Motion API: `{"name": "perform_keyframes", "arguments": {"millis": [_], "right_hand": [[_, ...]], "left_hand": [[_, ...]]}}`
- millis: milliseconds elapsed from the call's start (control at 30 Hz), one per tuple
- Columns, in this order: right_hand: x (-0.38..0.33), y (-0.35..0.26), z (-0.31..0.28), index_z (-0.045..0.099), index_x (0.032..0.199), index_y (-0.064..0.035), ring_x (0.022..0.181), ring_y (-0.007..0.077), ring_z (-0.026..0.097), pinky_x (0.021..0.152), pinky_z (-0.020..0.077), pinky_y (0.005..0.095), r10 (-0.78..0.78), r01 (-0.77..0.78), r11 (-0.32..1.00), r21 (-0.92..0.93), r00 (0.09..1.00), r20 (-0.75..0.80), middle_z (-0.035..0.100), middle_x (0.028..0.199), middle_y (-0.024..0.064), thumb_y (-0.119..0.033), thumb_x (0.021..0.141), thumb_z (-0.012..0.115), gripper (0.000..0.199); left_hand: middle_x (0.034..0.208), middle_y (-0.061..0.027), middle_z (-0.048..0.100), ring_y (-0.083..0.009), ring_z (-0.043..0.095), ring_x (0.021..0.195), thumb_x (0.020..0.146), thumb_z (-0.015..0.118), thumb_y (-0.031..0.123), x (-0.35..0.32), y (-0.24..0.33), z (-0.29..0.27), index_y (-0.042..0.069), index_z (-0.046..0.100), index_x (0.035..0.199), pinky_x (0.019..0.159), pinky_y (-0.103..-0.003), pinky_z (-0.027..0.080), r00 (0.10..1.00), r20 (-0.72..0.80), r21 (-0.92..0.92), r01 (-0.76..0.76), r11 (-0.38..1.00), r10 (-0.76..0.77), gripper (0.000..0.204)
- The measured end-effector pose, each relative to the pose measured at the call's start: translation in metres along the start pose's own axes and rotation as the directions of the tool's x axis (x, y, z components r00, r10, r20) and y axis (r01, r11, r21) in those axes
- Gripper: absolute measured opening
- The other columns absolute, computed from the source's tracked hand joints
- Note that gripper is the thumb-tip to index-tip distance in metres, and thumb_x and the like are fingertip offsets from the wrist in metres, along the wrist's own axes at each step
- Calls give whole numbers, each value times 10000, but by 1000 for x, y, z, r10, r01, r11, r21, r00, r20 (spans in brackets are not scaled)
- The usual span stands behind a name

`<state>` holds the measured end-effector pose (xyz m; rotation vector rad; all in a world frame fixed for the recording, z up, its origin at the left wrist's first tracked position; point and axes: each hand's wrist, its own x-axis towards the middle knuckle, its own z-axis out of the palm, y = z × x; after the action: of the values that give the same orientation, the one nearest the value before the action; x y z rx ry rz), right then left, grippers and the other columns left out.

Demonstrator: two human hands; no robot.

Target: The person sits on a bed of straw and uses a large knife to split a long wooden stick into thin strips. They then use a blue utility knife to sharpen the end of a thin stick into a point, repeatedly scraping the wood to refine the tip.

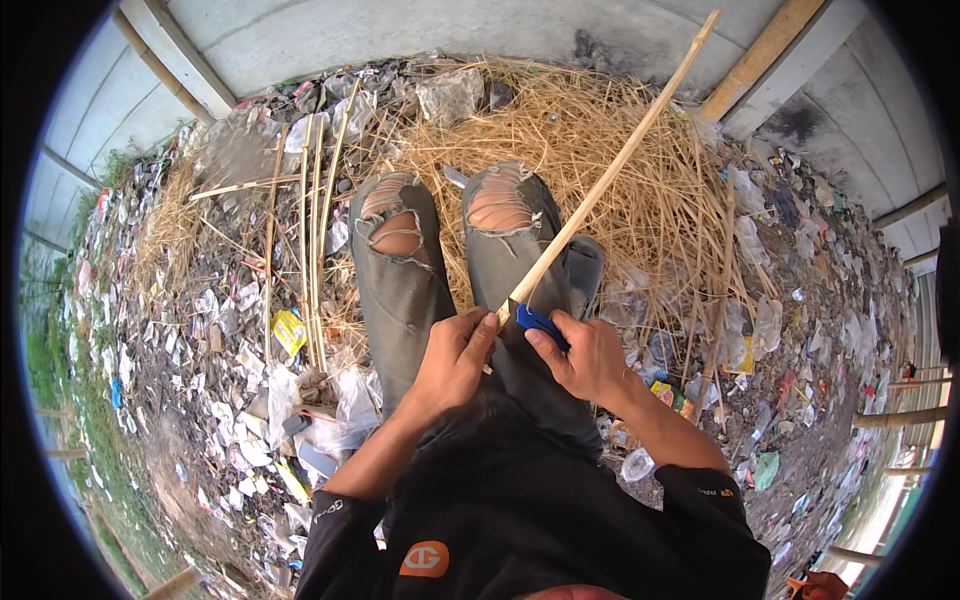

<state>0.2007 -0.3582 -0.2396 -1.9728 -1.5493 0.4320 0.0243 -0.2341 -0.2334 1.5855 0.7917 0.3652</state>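
A long pale bamboo strip [610,178] slants from my lap up to the far right, past my right knee. My left hand [455,360] is closed round its near end, thumb along the top. In my right hand [585,360] is a blue-handled utility knife [542,325], gripped with the thumb underneath. Its blade lies against the strip just beyond my left fingers; most of the blade's edge is hidden. Both hands are close together over my right thigh, in front of my torn grey trousers [400,300].
Several split bamboo strips [316,240] lie on the ground at left. Straw-like shavings [590,130] are heaped beyond my knees, near a stone [449,96]. Plastic litter [290,400] covers the soil around me. A grey concrete wall [330,40] with bamboo poles [765,55] stands at the far side.
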Motion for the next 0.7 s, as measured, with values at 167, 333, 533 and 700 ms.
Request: {"name": "perform_keyframes", "arguments": {"millis": [167,333,533,700], "right_hand": [[8,6,-11,549,768,-51,568,429,631,507,471,484,-43,42,990,-135,999,-3,576,562,198,-489,1000,586,497],[38,50,-26,614,803,-49,517,387,629,491,460,501,-19,-50,971,-235,958,-285,585,536,162,-516,1016,543,518],[59,193,-115,631,777,35,546,258,412,566,339,441,426,-537,843,-3,673,-605,485,565,136,-621,1033,443,729],[55,226,-160,718,922,34,698,417,616,674,446,508,342,-571,819,-58,567,-749,645,728,232,-588,1043,420,700]], "left_hand": [[619,-74,547,-144,526,582,1077,476,303,1,-5,-2,-41,660,897,572,-333,431,1000,24,52,20,998,-21,430],[637,-104,569,-179,565,607,1075,476,323,-5,-7,-6,-44,661,891,598,-355,446,998,46,74,38,997,-42,450],[606,-10,484,-95,445,575,1069,494,314,-42,-28,-18,-20,647,876,548,-303,371,975,208,95,63,993,-81,416],[591,-21,515,-106,463,562,1055,512,357,-55,-20,-40,-11,666,871,536,-316,369,964,256,151,36,988,-74,440]]}}
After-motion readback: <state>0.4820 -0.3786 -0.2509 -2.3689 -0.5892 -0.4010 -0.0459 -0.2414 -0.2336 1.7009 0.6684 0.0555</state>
